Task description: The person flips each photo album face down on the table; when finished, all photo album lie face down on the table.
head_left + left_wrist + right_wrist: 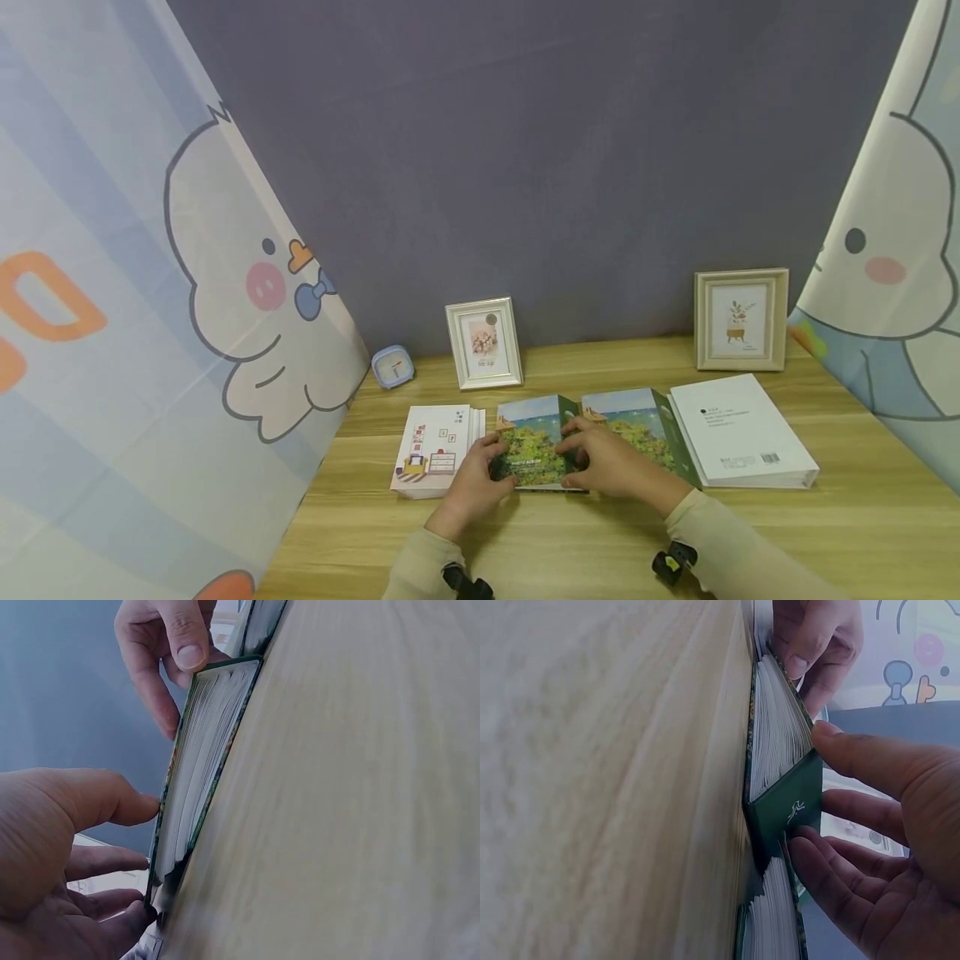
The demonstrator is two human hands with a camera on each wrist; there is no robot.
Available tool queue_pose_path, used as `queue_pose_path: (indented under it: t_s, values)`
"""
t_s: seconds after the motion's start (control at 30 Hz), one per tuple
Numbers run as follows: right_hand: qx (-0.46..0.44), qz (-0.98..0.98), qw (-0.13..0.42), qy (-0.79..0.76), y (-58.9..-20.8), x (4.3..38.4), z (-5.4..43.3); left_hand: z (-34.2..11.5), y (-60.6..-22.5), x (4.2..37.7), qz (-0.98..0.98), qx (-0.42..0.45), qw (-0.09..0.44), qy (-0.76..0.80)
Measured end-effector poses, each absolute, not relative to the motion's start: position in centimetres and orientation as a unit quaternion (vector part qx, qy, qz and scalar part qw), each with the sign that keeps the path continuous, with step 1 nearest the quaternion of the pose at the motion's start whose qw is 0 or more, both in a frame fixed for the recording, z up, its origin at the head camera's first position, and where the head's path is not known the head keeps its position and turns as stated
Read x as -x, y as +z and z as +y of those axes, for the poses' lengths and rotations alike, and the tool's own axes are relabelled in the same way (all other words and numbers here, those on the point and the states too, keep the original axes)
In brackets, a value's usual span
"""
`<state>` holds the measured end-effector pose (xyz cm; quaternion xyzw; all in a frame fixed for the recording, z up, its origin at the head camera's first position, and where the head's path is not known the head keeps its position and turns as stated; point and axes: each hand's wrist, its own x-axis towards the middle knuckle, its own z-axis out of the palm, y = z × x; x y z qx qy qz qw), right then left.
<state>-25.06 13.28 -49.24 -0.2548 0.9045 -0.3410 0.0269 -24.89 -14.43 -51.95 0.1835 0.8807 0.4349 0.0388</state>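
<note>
A photo album [531, 446] with a painted seaside-garden cover and a green spine lies face up on the wooden table. My left hand [480, 479] holds its left side, thumb on the cover near the front edge and fingertips along the side edge. On the opposite side my right hand [606, 458] grips the spine end; its thumb touches the cover's edge and its fingers bend against the green spine [787, 806]. The white page edges [202, 742] show between the covers. A second matching album [637, 429] lies just right of it, partly hidden under my right hand and forearm.
To the left lies a stack of white illustrated albums [431, 446]. A large white album [738, 429] lies at right, barcode up. Behind stand a small blue clock [392, 367], a white picture frame [484, 343] and a beige picture frame [741, 321] before a grey backdrop [555, 183].
</note>
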Motion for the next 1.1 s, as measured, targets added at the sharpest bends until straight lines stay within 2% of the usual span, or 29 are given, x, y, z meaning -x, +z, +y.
queue_pose_path:
  t_s: [0.43,0.8,1.1]
  values:
    - [0.264,0.900,0.021,-0.347,-49.1,25.4,13.7,-15.1,-51.7,25.0,0.879,-0.190,0.047,0.434]
    - [0.265,0.903,0.002,-0.337,-48.3,25.7,13.3,-17.7,-51.3,25.2,0.852,-0.193,-0.011,0.487]
    - [0.254,0.901,0.006,-0.351,-47.9,26.0,12.4,-20.4,-50.7,25.6,0.849,-0.189,-0.068,0.489]
